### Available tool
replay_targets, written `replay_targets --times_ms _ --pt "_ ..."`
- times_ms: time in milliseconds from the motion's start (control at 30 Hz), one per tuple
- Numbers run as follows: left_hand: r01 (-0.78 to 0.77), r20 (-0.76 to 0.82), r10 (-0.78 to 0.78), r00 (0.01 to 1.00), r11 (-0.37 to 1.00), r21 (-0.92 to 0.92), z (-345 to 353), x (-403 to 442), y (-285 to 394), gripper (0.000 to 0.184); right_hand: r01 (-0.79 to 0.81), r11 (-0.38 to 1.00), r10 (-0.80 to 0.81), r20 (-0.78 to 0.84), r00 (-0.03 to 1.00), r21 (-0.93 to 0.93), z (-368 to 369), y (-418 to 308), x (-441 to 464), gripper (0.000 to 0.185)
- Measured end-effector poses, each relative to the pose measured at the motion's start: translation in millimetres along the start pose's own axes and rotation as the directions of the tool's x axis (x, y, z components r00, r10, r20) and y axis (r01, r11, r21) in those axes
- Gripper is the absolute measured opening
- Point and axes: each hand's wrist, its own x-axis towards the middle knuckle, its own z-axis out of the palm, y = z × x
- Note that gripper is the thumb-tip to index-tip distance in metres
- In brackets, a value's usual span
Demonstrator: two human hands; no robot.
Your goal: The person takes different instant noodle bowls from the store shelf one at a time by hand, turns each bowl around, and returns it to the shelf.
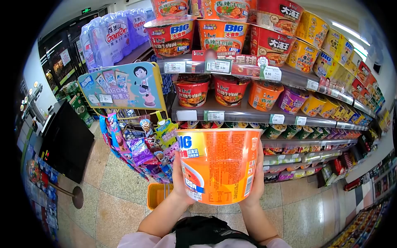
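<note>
Between my two hands is a large orange instant noodle bucket (221, 165), held upright in front of the shelves. Its side panel with small print and a barcode faces me, and "BIG" shows at the left edge. My left hand (180, 182) presses against the bucket's left side. On the right side, my right hand (254, 182) grips it, fingers partly hidden behind. Beyond the bucket, red noodle tubs (230, 91) and an orange tub (264, 96) stand on the middle shelf. Larger red and orange buckets (223, 37) are stacked on the shelf above.
A snack rack (142, 144) with a blue sign (122, 87) stands at the left, below packs of bottled water (115, 37). A yellow basket (156, 196) is on the tiled floor (111, 202). Shelves with price tags (272, 73) curve away to the right.
</note>
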Motion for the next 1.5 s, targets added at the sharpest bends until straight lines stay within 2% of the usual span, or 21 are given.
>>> replay_targets --times_ms 100,133,200,367,433,500,600,667,767,833,867,933,1000,1067,1133,1200,1233,1333,1400,1467,1500 --pt "-0.035 -0.134 0.054 0.989 0.99 0.14 -7 0 -1 0.064 0.032 0.998 -0.034 -0.037 0.999 -0.053 -5 5 1 0.056" --pt "-0.034 -0.135 0.053 0.989 0.99 0.14 -3 0 -2 0.064 0.032 0.998 -0.034 -0.039 0.999 -0.053 -7 6 1 0.056" --pt "-0.046 -0.318 0.206 0.925 0.894 0.446 8 2 -3 0.061 0.046 0.994 -0.052 -0.058 0.997 -0.099 -9 7 3 0.056" --pt "-0.072 -0.223 0.165 0.961 0.925 0.374 9 -4 -3 0.06 0.079 0.989 -0.085 -0.047 0.995 -0.122 -5 5 2 0.057" --pt "-0.083 -0.117 0.136 0.984 0.923 0.376 5 -4 -2 0.06 0.082 0.99 -0.088 -0.048 0.995 -0.114 -4 4 2 0.058" --pt "-0.086 -0.115 0.141 0.983 0.918 0.388 3 -3 -3 0.061 0.097 0.98 -0.102 -0.019 0.995 -0.173 -7 3 3 0.063" --pt "-0.087 -0.133 0.15 0.98 0.917 0.39 4 -2 -4 0.061 0.102 0.968 -0.101 0.017 0.995 -0.23 -10 3 4 0.058" --pt "-0.085 -0.153 0.154 0.976 0.921 0.381 4 -1 -4 0.06 0.106 0.976 -0.103 0.024 0.994 -0.192 -10 4 3 0.058" --pt "-0.105 -0.15 0.15 0.977 0.957 0.27 3 0 -3 0.061 0.102 0.99 -0.1 0.029 0.995 -0.097 -10 6 3 0.058" --pt "-0.067 -0.01 0.068 0.998 0.997 0.025 -2 1 -3 0.062 0.088 0.995 -0.086 0.032 0.996 -0.049 -12 8 3 0.058" --pt "-0.067 -0.01 0.068 0.998 0.997 0.025 -3 2 -3 0.062 0.088 0.995 -0.086 0.032 0.996 -0.049 -9 7 1 0.058" --pt "-0.006 -0.023 0.005 1.0 0.998 -0.067 -5 2 -5 0.063 0.125 0.963 -0.126 0.012 0.992 -0.24 -1 5 -2 0.06" --pt "0.009 -0.062 -0.014 0.998 0.997 -0.072 -7 1 -7 0.062 0.171 0.965 -0.161 0.066 0.985 -0.197 0 6 1 0.063" --pt "0.046 -0.233 -0.065 0.97 0.995 -0.086 -16 1 -11 0.061 0.26 0.942 -0.245 0.095 0.965 -0.213 2 7 2 0.067" --pt "0.064 -0.245 -0.098 0.965 0.988 -0.143 -19 -1 -12 0.06 0.241 0.949 -0.222 0.113 0.968 -0.202 7 2 2 0.069" --pt "0.068 -0.372 -0.103 0.923 0.992 -0.106 -8 -2 -16 0.06 0.223 0.956 -0.2 0.13 0.971 -0.191 8 2 1 0.07" --pt "0.091 -0.315 -0.136 0.939 0.984 -0.154 -3 -3 -15 0.057 0.26 0.939 -0.239 0.116 0.964 -0.224 6 4 0 0.071" --pt "0.154 -0.274 -0.183 0.944 0.98 -0.125 -15 -2 -11 0.052 0.296 0.925 -0.283 0.085 0.955 -0.24 4 -1 -1 0.071" --pt "0.17 -0.29 -0.2 0.936 0.977 -0.128 -16 -2 -7 0.048 0.346 0.851 -0.327 0.117 0.938 -0.394 3 -6 -1 0.07" --pt "0.171 -0.346 -0.161 0.924 0.985 0.0 -14 -2 -6 0.047 0.355 0.848 -0.336 0.118 0.934 -0.393 3 -7 -3 0.069" --pt "0.163 -0.235 -0.176 0.956 0.984 -0.07 -20 -3 -6 0.048 0.338 0.849 -0.308 0.139 0.941 -0.405 4 -10 -3 0.07"
